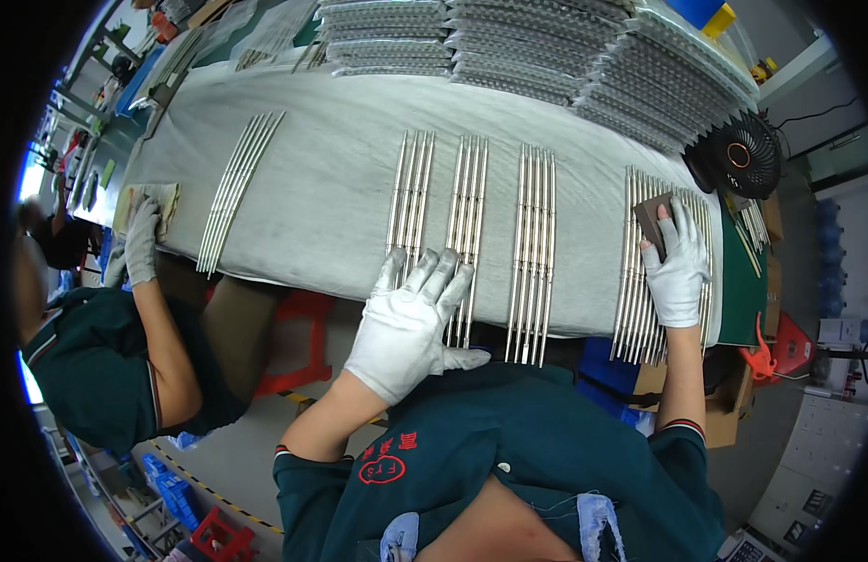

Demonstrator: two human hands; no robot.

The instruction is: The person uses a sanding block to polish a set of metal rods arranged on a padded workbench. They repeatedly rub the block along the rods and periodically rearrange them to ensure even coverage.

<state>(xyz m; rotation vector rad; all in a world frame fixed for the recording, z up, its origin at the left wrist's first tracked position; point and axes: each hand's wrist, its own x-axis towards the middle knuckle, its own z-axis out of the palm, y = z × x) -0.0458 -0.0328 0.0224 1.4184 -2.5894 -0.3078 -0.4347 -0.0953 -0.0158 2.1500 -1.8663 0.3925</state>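
Observation:
My left hand (406, 323), in a white glove with greyed fingertips, lies palm down with its fingers spread. It rests over the near ends of two groups of shiny metal rods, a left one (411, 192) and a middle one (468, 192). In my right hand (678, 267), gloved but with some fingertips bare, is a flat brown block (650, 223), which looks like a sanding sponge. That block sits on a wider row of metal rods (632, 281) at the table's right end. Between my hands lies another group of rods (533, 253), untouched.
A pale cloth (331, 178) covers the table. Bubble-wrapped stacks (537, 47) line the far side, with a black fan (741, 155) at the far right. To the left, a co-worker's gloved hand (143, 239) rests on a yellowish pad, near more rods (239, 192).

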